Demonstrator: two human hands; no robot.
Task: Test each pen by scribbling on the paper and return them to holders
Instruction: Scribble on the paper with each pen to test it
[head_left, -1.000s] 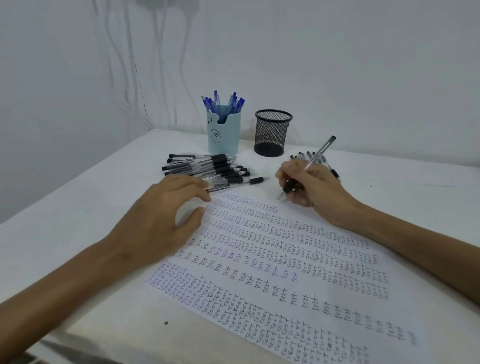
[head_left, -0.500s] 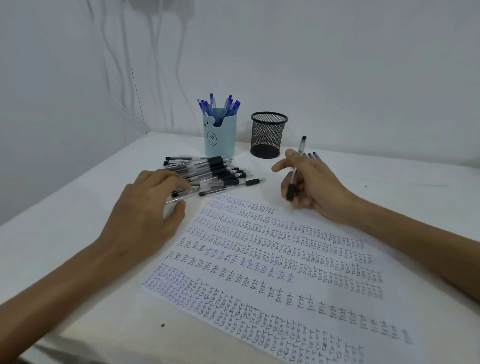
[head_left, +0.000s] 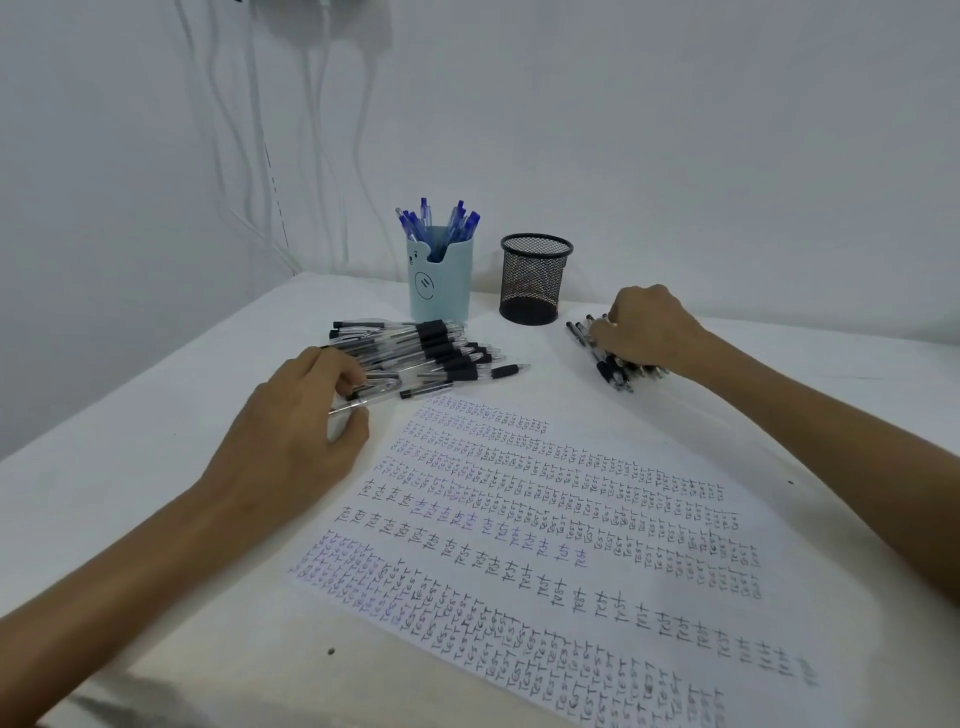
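A white paper (head_left: 519, 457) covered in rows of scribbles lies in front of me. Beyond its far left corner is a pile of clear black-grip pens (head_left: 431, 345). My left hand (head_left: 291, 436) sits at the pile's near edge, and its thumb and fingers pinch one clear pen (head_left: 376, 393) there. To the right of the black mesh holder (head_left: 535, 280), my right hand (head_left: 647, 327) lies over a small group of black pens (head_left: 610, 371). Its fingers curl down on a pen in that group. A light blue holder (head_left: 440, 283) holds several blue pens (head_left: 441, 221).
The table (head_left: 130, 415) has a white cover and stands in a corner between two white walls. White cables (head_left: 322, 130) hang down the wall behind the holders. The table's front edge runs close to the paper's near side.
My right hand has carried its pen away from the paper and lowered it onto the group of pens at the right. My left hand has slid to the pile and pinched a pen.
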